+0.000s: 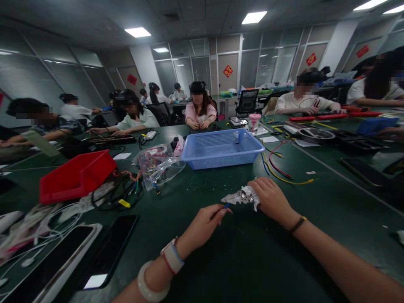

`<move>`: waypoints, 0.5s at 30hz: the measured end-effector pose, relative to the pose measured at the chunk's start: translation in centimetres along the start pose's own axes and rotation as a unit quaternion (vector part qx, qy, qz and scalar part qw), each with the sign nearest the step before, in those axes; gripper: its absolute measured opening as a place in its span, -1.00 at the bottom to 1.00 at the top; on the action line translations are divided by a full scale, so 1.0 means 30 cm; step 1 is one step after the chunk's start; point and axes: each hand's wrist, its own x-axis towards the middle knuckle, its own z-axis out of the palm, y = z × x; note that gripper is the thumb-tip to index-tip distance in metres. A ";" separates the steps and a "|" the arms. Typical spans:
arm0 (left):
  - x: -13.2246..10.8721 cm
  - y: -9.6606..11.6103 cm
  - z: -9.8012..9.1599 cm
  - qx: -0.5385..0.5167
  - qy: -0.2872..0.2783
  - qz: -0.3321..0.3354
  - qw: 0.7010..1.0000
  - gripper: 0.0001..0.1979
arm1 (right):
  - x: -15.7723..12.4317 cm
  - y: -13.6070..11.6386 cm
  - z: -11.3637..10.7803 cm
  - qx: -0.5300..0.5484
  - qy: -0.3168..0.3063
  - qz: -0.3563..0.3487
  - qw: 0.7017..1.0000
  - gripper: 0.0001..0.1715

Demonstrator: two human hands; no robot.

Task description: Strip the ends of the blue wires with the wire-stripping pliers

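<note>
Near the middle of the table my left hand pinches a short blue wire between thumb and fingertips. My right hand is wrapped round a pair of wire strippers, whose grips are covered in something white, like tissue or tape. Their notched silver jaws point left, and the tip lies just above the blue wire; whether it touches cannot be made out. Small bits of scrap lie on the green table beyond the tool.
A blue plastic basket stands ahead, with a clear bag of wires and a red bin to its left. Phones and white cables lie front left. Loose coloured wires lie right of the basket. Several people sit around.
</note>
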 end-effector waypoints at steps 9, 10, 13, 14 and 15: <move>0.009 -0.012 0.034 -0.184 -0.069 -0.087 0.977 -0.66 | -0.037 0.032 0.034 -0.041 0.041 0.000 0.998 -0.42; 0.011 -0.019 0.042 -0.209 -0.081 -0.095 0.970 -0.66 | -0.040 0.035 0.038 -0.041 0.042 -0.008 0.998 -0.39; 0.014 -0.036 0.063 -0.289 -0.107 -0.099 0.946 -0.64 | -0.047 0.040 0.042 -0.037 0.040 -0.014 0.998 -0.34; 0.014 -0.039 0.069 -0.309 -0.109 -0.096 0.940 -0.63 | -0.048 0.041 0.042 -0.034 0.037 -0.012 0.999 -0.33; 0.014 -0.040 0.073 -0.326 -0.107 -0.091 0.935 -0.63 | -0.050 0.040 0.042 -0.028 0.033 -0.012 0.999 -0.31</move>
